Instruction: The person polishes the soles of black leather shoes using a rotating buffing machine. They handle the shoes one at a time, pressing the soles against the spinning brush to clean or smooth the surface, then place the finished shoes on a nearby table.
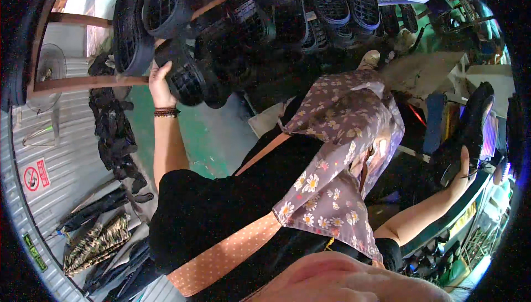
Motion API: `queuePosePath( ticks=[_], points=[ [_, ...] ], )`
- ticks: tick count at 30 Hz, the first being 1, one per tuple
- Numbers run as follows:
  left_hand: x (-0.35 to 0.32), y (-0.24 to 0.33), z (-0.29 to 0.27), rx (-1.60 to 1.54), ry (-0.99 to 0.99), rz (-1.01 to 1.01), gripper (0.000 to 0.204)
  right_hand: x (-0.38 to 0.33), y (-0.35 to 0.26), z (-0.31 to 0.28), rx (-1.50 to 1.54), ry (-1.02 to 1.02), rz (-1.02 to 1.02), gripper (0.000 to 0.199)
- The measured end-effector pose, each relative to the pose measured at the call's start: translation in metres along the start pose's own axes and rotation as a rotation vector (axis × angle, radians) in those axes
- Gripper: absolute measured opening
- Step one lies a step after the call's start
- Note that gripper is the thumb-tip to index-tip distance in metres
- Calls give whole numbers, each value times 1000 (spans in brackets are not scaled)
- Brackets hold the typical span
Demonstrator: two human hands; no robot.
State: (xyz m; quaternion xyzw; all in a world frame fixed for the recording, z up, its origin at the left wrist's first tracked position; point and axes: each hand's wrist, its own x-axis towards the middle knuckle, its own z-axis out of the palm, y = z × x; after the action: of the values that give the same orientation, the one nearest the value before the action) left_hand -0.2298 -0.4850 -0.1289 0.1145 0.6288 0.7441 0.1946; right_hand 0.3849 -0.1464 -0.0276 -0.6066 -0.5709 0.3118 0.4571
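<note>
My left hand (pixel 162 85) is closed on the edge of a black shoe sole (pixel 189 83) with a gridded inside, at the rack's left part. Its thumb lies on top, and the other fingers are mostly hidden behind the sole. More black shoe soles (pixel 166 3) stand close together on the wooden rack (pixel 91 83), above and beside this hand. Far out to the right, my right hand (pixel 460 179) is closed around a dark shoe (pixel 467 122). That shoe is tilted upward, and its lower end merges with the shadow.
A flowered apron (pixel 337 191) covers my front. To the left are a fan (pixel 51 64), a corrugated wall (pixel 66 152) and hanging dark clothes (pixel 113 130). A grey board (pixel 426 72) and a dark blue upright piece (pixel 435 122) stand right of my legs.
</note>
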Motion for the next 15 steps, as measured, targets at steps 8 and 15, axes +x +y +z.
queuePosePath(
  ticks=[8,15],
  points=[
    [53,-37,37,1476,243,803,40,-3,2,2,-77,-55,-51,47],
    [102,-53,68,1326,91,129,75,-17,15,-19,-131,28,76,54]
  ],
)
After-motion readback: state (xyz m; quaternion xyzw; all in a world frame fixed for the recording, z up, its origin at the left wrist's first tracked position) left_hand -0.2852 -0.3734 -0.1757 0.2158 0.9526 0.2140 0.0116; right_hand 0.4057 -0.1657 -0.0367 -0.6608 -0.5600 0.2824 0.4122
